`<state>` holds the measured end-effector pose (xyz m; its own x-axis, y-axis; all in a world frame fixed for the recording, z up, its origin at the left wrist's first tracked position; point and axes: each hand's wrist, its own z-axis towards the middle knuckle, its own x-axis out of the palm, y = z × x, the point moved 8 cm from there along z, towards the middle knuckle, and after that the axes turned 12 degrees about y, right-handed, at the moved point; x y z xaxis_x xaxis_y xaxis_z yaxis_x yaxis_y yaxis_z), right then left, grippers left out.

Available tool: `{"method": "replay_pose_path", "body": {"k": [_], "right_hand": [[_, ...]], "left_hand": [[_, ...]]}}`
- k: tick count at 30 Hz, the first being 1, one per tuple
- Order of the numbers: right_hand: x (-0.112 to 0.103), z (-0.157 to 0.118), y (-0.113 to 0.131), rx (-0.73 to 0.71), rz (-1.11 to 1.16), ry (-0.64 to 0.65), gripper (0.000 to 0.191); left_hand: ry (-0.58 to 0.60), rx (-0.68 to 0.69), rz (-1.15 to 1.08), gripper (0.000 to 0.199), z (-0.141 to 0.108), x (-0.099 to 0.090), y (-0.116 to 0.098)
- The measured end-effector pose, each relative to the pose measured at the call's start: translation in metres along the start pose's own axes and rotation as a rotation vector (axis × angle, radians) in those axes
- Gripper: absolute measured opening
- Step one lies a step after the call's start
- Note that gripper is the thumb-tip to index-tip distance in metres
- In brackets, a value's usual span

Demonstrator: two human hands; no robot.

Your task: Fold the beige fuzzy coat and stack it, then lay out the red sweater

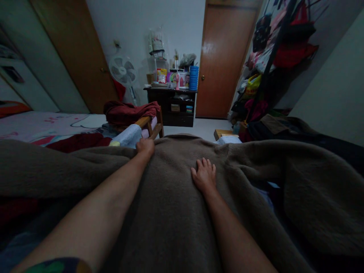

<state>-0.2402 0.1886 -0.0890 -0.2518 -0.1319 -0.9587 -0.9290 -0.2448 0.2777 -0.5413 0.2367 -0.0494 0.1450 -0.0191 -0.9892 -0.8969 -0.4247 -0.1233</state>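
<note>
A brown fleecy sweater (173, 212) lies spread out in front of me, its neckline at the far end and its sleeves stretched to left and right. My left hand (145, 146) is closed at the left shoulder, the fingers curled over the far edge of the fabric. On the upper chest, right of the middle, my right hand (205, 174) rests palm down with fingers slightly spread. The right sleeve bends and drapes toward me, with folds near its shoulder. Dark cloth underneath shows in the gap beside that sleeve.
Left of the sweater, a dark red cloth (131, 112) hangs over a wooden frame (159, 127), beside a pink patterned bed (42, 123). Dark clothes (295, 129) are heaped at right. Beyond stand a fan (123, 70), a dark cabinet (159, 108) and a wooden door (220, 64).
</note>
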Motion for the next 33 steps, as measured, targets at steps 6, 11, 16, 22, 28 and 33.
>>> {"method": "replay_pose_path", "body": {"k": [6,11,16,22,28,33], "right_hand": [[0.005,0.001,-0.002,0.054,-0.035,0.019,0.058],[0.007,0.005,-0.005,0.067,-0.023,0.063,0.060],[0.006,0.010,-0.022,0.091,0.006,0.132,0.064],[-0.003,0.017,-0.038,0.249,0.013,0.074,0.068],[-0.006,0.055,-0.015,0.028,-0.019,0.114,0.067],[-0.011,0.090,-0.044,0.132,-0.056,0.165,0.075]], "left_hand": [[-0.231,0.123,0.149,0.049,-0.036,0.003,-0.049],[0.006,0.303,0.078,0.058,-0.081,0.048,-0.115],[0.082,0.313,0.008,0.065,-0.115,0.076,-0.123],[0.112,0.241,-0.004,0.078,-0.149,0.079,-0.101],[0.049,0.223,0.030,0.075,-0.168,0.075,-0.099],[0.022,0.220,0.029,0.072,-0.168,0.073,-0.099]]}}
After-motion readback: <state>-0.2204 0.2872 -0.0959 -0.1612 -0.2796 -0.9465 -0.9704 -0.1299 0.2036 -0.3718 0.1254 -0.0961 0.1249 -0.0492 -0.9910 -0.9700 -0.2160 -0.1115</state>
